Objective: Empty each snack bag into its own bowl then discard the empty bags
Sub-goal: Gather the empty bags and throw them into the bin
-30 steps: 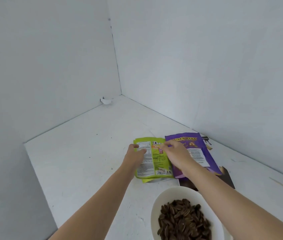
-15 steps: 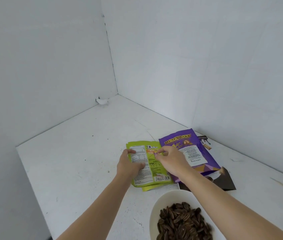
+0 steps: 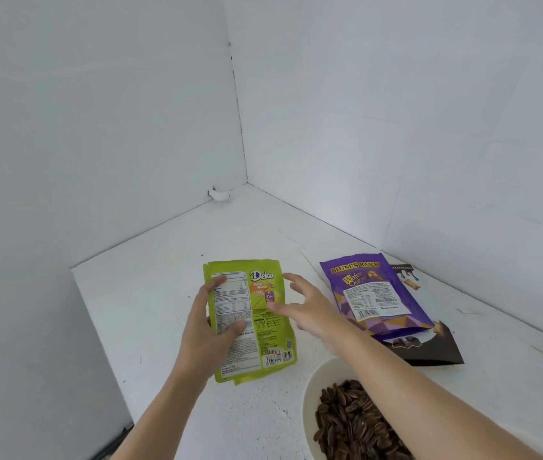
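Observation:
My left hand (image 3: 208, 327) grips the left side of a green Deka snack bag (image 3: 257, 327), thumb across its printed back, and holds it above the white table (image 3: 150, 293). My right hand (image 3: 310, 310) hovers at the bag's right edge with fingers spread and holds nothing. A purple Mum's Bake wafer bag (image 3: 376, 293) lies flat to the right, on top of a dark brown bag (image 3: 429, 350). A white bowl (image 3: 316, 386) of dark seeds sits at the bottom, partly hidden under my right forearm.
White walls close in the table at the back and right and meet in a corner. A small white scrap (image 3: 220, 195) lies in that corner. The table's left edge (image 3: 97, 343) drops off beside my left arm.
The green bag has moved left, away from the purple bag, in my left hand. My right hand has let go of its top edge and opened.

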